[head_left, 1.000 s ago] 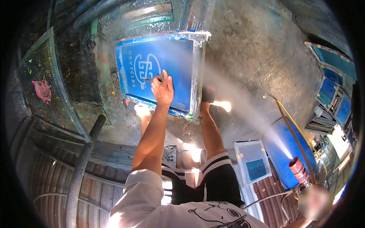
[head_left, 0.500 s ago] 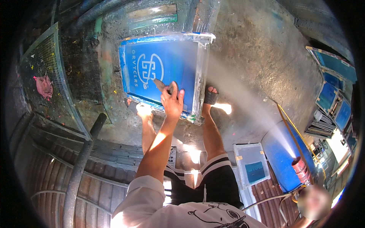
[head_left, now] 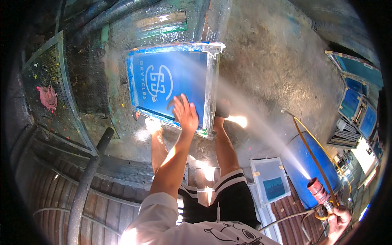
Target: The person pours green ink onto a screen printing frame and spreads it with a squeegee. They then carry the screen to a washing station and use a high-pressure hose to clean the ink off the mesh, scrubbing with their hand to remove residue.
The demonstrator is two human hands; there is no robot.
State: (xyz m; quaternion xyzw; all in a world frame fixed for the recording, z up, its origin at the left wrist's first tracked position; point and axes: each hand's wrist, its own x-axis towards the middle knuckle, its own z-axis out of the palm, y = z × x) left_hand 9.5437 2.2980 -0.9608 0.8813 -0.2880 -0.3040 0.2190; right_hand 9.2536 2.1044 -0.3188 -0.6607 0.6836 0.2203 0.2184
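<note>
A blue screen-printing frame (head_left: 190,87), with a white design on its mesh and worn, paint-stained edges, stands tilted before my feet. My left hand (head_left: 186,115) lies over the lower part of its mesh, fingers stretched, pressing a flat grey-brown pad (head_left: 170,104) that shows only in part beneath them. At the lower right, my right hand (head_left: 339,218) grips a red spray nozzle (head_left: 318,190) by its metal end. A wide jet of water (head_left: 261,124) leaves the nozzle and crosses to the upper part of the mesh.
A smaller screen frame (head_left: 269,179) leans by a blue barrel (head_left: 312,163) on the right, where a yellow hose (head_left: 316,145) also runs. More screens (head_left: 352,102) line the far right. At left are a wire-mesh panel (head_left: 53,77) and a grey pipe (head_left: 87,179).
My left hand has shifted slightly over the mesh, its fingers now straighter. The nozzle has dropped a little down and left. The screen appears slightly lower in view.
</note>
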